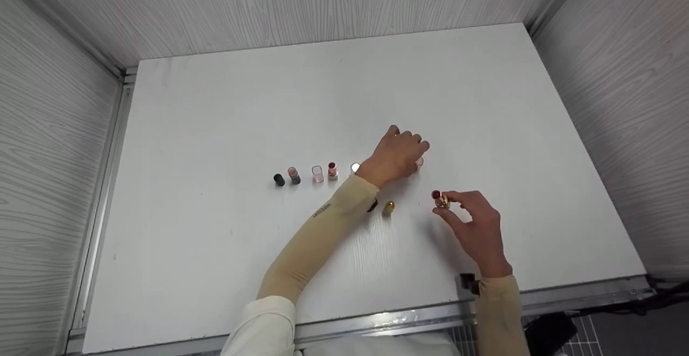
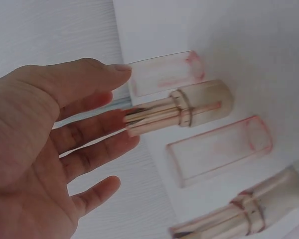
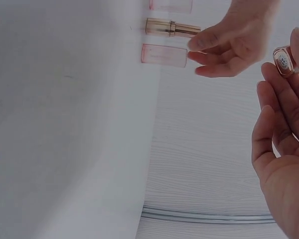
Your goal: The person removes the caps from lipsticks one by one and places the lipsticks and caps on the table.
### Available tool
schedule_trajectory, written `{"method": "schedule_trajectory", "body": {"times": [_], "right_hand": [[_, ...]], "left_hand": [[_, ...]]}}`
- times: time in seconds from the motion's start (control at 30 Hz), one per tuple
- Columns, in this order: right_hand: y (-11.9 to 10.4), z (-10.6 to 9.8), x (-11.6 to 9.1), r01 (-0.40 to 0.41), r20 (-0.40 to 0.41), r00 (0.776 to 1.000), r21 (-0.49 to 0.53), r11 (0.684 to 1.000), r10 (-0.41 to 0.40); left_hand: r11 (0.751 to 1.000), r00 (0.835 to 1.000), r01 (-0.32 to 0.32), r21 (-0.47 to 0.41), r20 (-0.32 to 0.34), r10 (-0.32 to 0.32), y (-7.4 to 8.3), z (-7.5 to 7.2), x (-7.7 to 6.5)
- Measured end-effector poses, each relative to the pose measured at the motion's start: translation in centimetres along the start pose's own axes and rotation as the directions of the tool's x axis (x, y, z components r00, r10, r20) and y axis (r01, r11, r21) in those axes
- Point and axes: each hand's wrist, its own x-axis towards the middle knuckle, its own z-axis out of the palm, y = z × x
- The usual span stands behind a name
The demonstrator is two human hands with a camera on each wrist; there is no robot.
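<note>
My right hand (image 1: 476, 227) pinches an uncapped lipstick (image 1: 441, 200) between thumb and fingers above the table, its red tip up. In the right wrist view its gold base (image 3: 283, 60) shows. My left hand (image 1: 395, 154) reaches across the table, fingers loosely bent. In the left wrist view its thumb tip is right at the top of a clear cap (image 2: 167, 74). Beside that cap stands a gold-and-clear lipstick (image 2: 204, 103), overlapping the fingertips. Another clear cap (image 2: 219, 152) and a second gold lipstick (image 2: 264, 204) follow in the row.
Left of my left arm stand a black cap (image 1: 279, 179), a peach lipstick (image 1: 294, 175) with dark base, a clear cap (image 1: 317, 174) and a red lipstick (image 1: 332, 171). A gold cap-like cylinder (image 1: 388, 209) stands nearer me. Walls enclose the white table (image 1: 215, 108).
</note>
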Motion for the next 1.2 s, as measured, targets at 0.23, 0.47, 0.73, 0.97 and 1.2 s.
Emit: {"method": "schedule_trajectory", "body": {"times": [0.23,0.47,0.73,0.97,1.2], "right_hand": [[-0.3,0.2,0.1,0.000,0.009,1.000,-0.004,1.000,0.000],[-0.6,0.9,0.1,0.016,0.005,1.000,0.014,1.000,-0.016],[-0.8,1.8,-0.1,0.051,0.022,0.998,0.018,0.999,-0.052],[-0.5,1.4,0.1,0.002,0.027,1.000,0.023,1.000,-0.003],[0.2,0.9,0.0,-0.134,-0.033,0.991,-0.025,0.991,0.133]], "left_hand": [[0.992,0.990,-0.090,-0.089,-0.115,0.079,0.2,-4.6,-4.6],[0.946,0.956,-0.284,-0.158,-0.129,0.265,1.3,-5.8,-9.1],[0.911,0.922,-0.370,-0.183,-0.194,0.335,1.8,-5.0,-10.1],[0.877,0.897,-0.418,-0.238,-0.259,0.357,1.6,-5.5,-9.0],[0.914,0.924,-0.333,-0.232,-0.276,0.266,0.2,-6.0,-5.4]]}}
